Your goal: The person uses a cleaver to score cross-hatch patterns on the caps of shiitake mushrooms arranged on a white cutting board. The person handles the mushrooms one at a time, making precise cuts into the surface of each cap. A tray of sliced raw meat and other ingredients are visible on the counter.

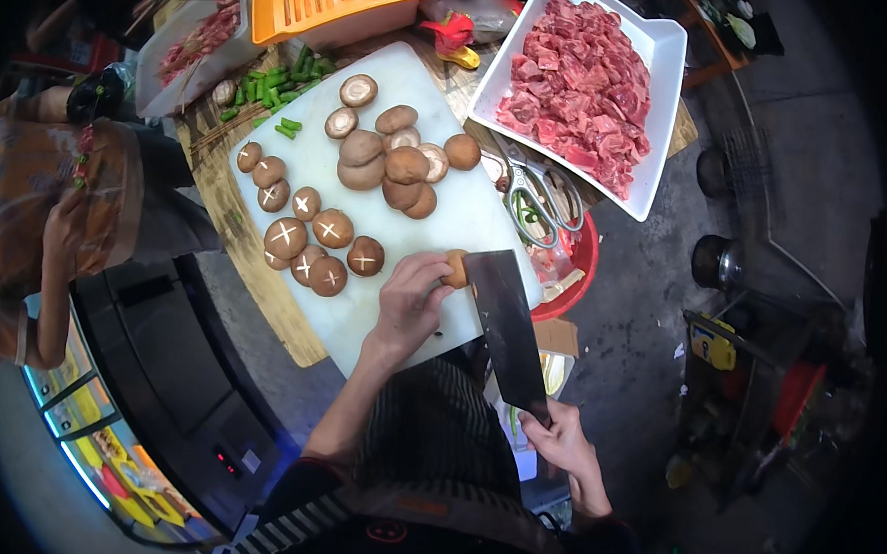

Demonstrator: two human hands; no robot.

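My left hand (411, 301) pinches a brown mushroom cap (456, 269) near the front right edge of the white cutting board (454, 203). In my right hand (564, 434) is the handle of a dark cleaver (507, 324). Its blade lies against the right side of that mushroom and hides part of it. At the board's left, several mushroom caps (285, 238) bear pale crosses cut into their tops. Farther back is a pile of uncut mushrooms (405, 164), some with the gill side up.
Cut green pepper pieces (281, 84) lie at the board's far left corner. A white tray of diced raw meat (582, 82), kitchen scissors (536, 196) and a red bin (589, 265) are on the right. An orange basket (344, 5) stands behind. Another person (61, 186) holds a skewer at left.
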